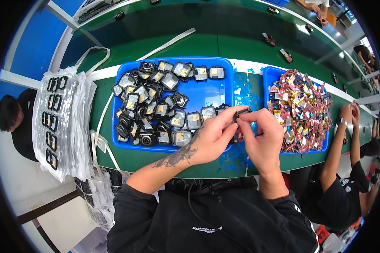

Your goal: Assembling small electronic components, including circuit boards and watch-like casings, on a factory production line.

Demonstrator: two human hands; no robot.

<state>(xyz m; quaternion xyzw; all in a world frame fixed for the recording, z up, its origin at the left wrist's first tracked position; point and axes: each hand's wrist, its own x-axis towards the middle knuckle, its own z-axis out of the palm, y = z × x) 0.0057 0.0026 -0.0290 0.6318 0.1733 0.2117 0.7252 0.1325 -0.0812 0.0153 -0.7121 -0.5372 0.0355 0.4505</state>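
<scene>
Both my hands meet over the gap between two blue trays. My left hand (pixel 215 137) grips a small black watch case (pixel 242 112) between thumb and fingers. From the other side, my right hand (pixel 262 137) pinches at the same case with thumb and forefinger. My fingers cover most of it, so its inside cannot be made out. Left of my hands, a blue tray (pixel 219 88) holds a heap of black watch cases (pixel 150 95), some with clear windows and yellowish stickers. To the right, a second blue tray (pixel 269 74) is piled with small red circuit boards and silver batteries (pixel 299 114).
Stacked clear plastic trays (pixel 57 122) with black frames stand at the far left. Blue film scraps (pixel 242 90) litter the green table. Beyond it runs a green conveyor belt (pixel 240 42) with scattered parts. A co-worker's arms (pixel 340 135) are at the right; another person (pixel 19 122) is at the left.
</scene>
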